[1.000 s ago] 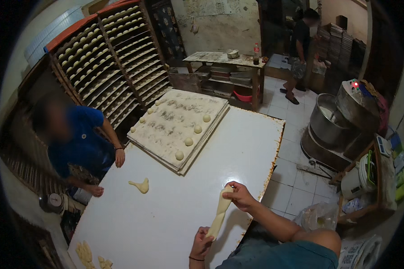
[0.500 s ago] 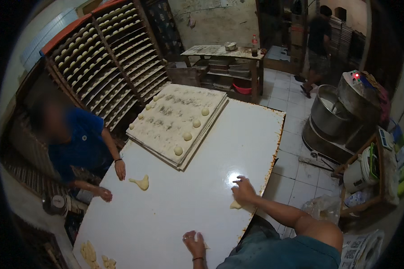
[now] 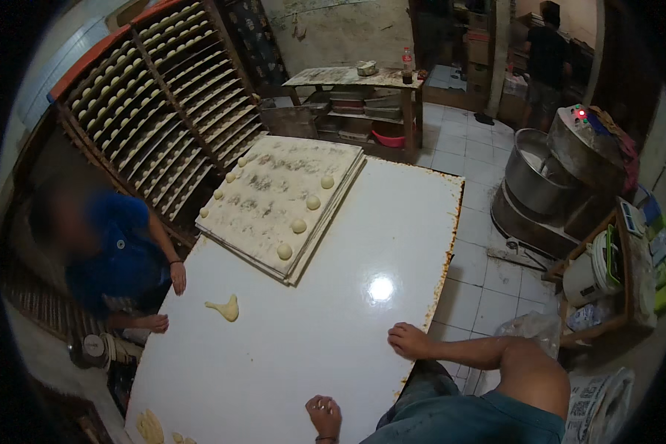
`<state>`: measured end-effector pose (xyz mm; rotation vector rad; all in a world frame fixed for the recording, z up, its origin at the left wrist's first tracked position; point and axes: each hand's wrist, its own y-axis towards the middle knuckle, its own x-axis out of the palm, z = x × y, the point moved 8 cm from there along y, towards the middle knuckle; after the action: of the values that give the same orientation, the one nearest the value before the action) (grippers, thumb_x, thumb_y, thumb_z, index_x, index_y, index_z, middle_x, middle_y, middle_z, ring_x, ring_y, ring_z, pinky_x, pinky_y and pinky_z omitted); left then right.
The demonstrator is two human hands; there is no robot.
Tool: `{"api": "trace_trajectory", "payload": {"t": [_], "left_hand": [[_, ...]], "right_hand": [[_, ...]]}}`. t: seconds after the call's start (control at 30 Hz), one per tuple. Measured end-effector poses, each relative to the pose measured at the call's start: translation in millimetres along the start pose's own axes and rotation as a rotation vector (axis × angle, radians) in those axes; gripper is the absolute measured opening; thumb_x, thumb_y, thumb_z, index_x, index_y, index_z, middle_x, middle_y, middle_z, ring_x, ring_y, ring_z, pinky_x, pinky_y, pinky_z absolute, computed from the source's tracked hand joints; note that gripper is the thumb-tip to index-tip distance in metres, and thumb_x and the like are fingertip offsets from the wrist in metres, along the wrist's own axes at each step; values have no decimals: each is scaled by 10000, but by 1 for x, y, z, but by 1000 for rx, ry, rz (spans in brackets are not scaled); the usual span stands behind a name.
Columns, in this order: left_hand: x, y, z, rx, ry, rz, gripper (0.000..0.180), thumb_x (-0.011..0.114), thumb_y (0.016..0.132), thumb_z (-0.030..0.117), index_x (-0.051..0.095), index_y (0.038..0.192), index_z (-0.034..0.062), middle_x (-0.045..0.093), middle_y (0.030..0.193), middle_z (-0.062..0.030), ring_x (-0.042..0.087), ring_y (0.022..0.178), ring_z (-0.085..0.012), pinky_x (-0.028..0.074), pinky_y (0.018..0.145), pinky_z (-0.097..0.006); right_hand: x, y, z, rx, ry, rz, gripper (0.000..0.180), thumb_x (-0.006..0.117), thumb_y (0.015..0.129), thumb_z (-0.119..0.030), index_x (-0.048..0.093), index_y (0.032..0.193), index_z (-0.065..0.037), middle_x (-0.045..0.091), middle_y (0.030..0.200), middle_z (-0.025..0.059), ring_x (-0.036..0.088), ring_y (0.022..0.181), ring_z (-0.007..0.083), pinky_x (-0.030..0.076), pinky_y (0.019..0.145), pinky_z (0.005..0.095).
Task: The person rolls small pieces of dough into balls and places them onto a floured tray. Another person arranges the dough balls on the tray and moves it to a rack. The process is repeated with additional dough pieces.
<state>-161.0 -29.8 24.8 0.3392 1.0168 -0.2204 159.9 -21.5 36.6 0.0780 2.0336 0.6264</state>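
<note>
My right hand [image 3: 411,340] is cupped low on the white tabletop [image 3: 311,325] near its right edge, fingers curled in over a piece of dough that they hide. Closer to me, my left hand [image 3: 324,416] lies curled on the table in the same way, covering its own dough. A loose dough piece with a thin tail [image 3: 228,308] rests in front of the co-worker at the left. At the table's far end, several round dough balls [image 3: 284,251] sit along two sides of a stack of floured boards [image 3: 274,200].
A co-worker in a blue shirt [image 3: 118,251] stands at the left edge. Dough strips [image 3: 149,428] lie at the near left corner. A tall rack [image 3: 163,111] of dough balls stands behind. To the right are a mixer [image 3: 533,170] and a shelf with a white bucket [image 3: 584,277].
Both my hands have curled closed over dough that showed beside them before. The co-worker's hands have drawn back to the table edge. The view has shifted slightly.
</note>
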Motion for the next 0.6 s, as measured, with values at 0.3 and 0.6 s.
{"api": "trace_trajectory", "payload": {"t": [0.3, 0.6], "left_hand": [[11, 49, 6, -105, 86, 211, 97, 625, 798, 86, 609, 759, -2, 602, 826, -141, 520, 928, -294, 419, 847, -468], [-8, 90, -17, -549, -176, 293, 46, 578, 838, -17, 558, 797, -21, 573, 898, -141, 518, 908, -303, 447, 779, -402]], "right_hand": [[-1, 36, -4, 157, 59, 131, 73, 648, 751, -63, 587, 783, -40, 587, 816, 99, 567, 901, 298, 456, 807, 425], [2, 43, 50, 481, 72, 269, 69, 613, 746, -27, 632, 809, -5, 630, 939, 139, 568, 913, 315, 463, 856, 394]]}}
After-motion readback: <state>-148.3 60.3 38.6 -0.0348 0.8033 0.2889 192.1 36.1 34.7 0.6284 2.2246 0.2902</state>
